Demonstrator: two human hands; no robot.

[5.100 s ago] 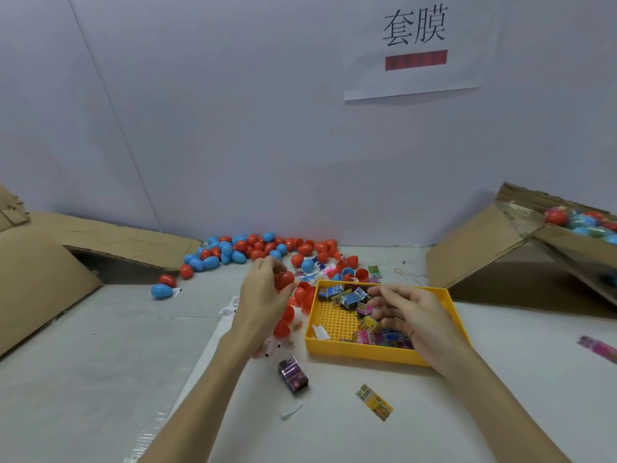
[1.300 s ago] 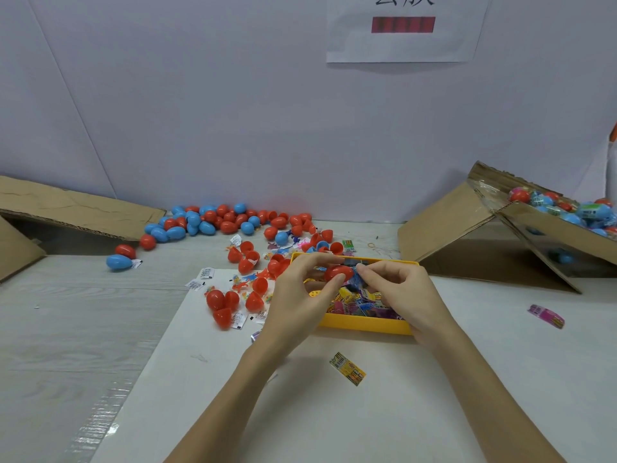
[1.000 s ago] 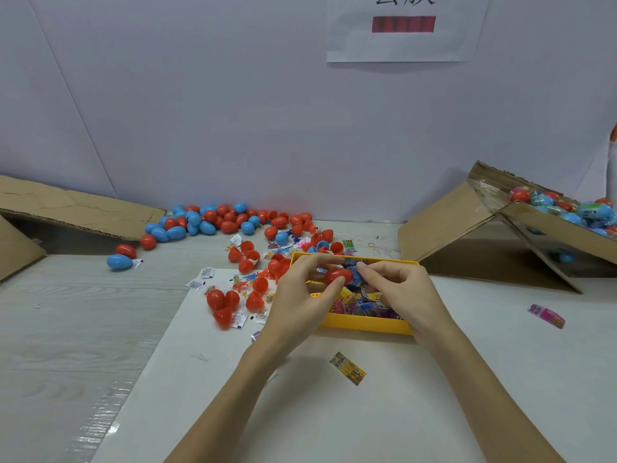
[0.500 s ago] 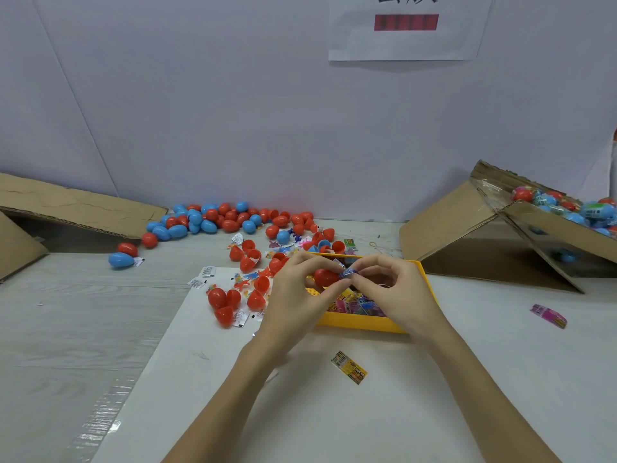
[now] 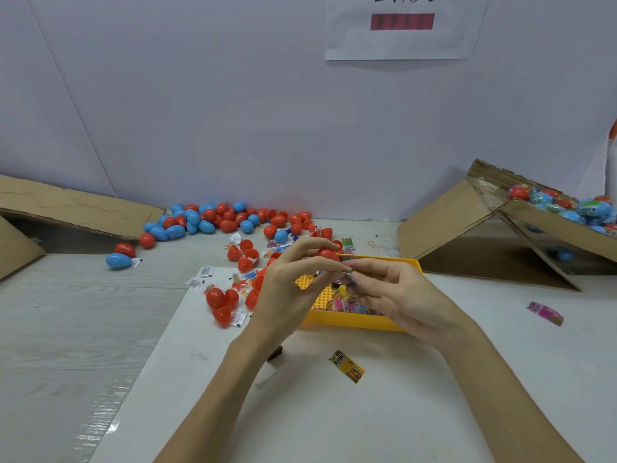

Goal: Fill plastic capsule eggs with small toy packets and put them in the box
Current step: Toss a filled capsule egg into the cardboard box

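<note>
My left hand (image 5: 287,289) holds a red capsule egg (image 5: 328,253) between curled fingertips above the yellow tray (image 5: 354,323). My right hand (image 5: 397,295) pinches a small toy packet (image 5: 347,275) right against the egg; whether the packet is inside the egg is hidden by my fingers. Colourful packets (image 5: 347,304) lie in the tray. Red and blue eggs (image 5: 213,222) are heaped at the back wall, and more red eggs (image 5: 222,300) lie left of the tray. The cardboard box (image 5: 547,222) at the right holds wrapped eggs.
One loose packet (image 5: 347,366) lies on the white sheet in front of the tray and another (image 5: 545,313) lies to the right. A flattened cardboard flap (image 5: 73,208) leans at the left. Paper slips (image 5: 200,277) are scattered near the red eggs.
Both hands have risen a little over the tray and come closer together. The right hand's packet is now pressed against the red egg held by the left.
</note>
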